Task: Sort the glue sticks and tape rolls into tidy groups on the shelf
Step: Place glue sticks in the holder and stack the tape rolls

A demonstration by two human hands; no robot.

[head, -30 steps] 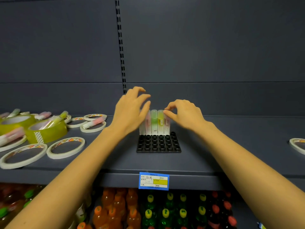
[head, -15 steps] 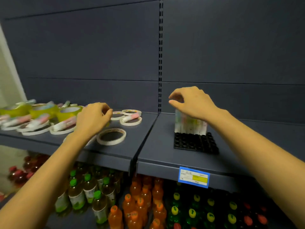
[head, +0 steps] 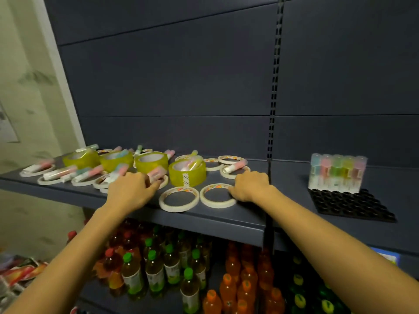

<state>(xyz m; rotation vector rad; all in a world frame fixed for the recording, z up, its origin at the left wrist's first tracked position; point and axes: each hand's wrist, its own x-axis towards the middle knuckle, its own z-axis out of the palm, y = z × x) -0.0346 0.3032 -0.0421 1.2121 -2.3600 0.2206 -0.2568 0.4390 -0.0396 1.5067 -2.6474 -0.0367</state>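
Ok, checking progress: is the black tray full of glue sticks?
No, glue sticks fill only the back row of the black tray; the rest is empty.

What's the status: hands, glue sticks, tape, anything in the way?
Left hand at pink glue stick, grip unclear. Right hand curled on white tape ring. Standing glue sticks in black tray. Yellow tape roll between hands.

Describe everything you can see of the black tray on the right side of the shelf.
The black tray is a flat grid of small round sockets, seemingly moulded plastic, lying on the shelf right of the upright post. Five translucent pastel glue sticks stand upright side by side in its back row; the remaining sockets are empty. Neither the left hand nor the right hand touches it.
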